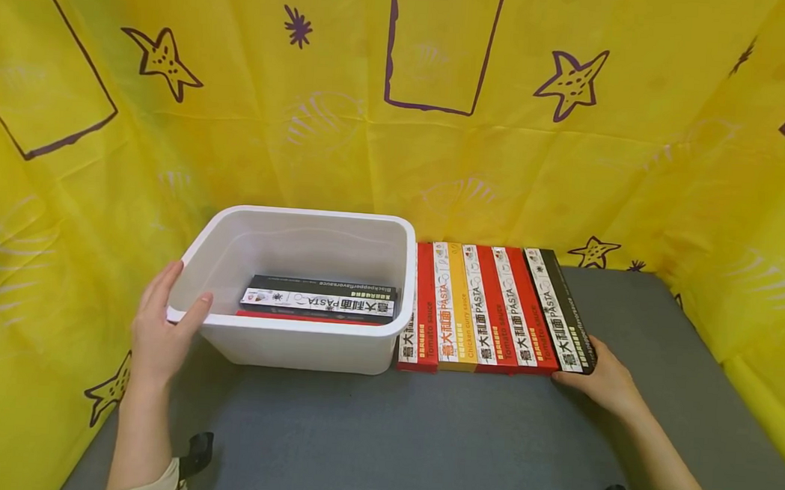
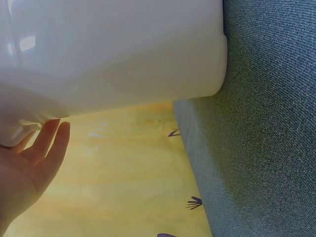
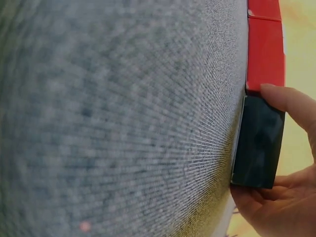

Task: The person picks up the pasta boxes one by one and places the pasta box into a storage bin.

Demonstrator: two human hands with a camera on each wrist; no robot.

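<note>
My left hand grips the left rim of a white plastic bin, with the thumb over the near-left corner. From the left wrist view, the fingers bear on the bin's outer wall just under the rim. Inside the bin lies a black pasta box, with a red edge showing beside it. To the right, my right hand holds the near end of another black pasta box, the last of a row. Its thumb is at the seam beside a red box; the other fingers curl round the outer side.
Right of the bin, several pasta boxes lie side by side: red ones and a yellow chicken curry one. They rest on a grey cloth-covered table. Yellow patterned curtains enclose the back and sides.
</note>
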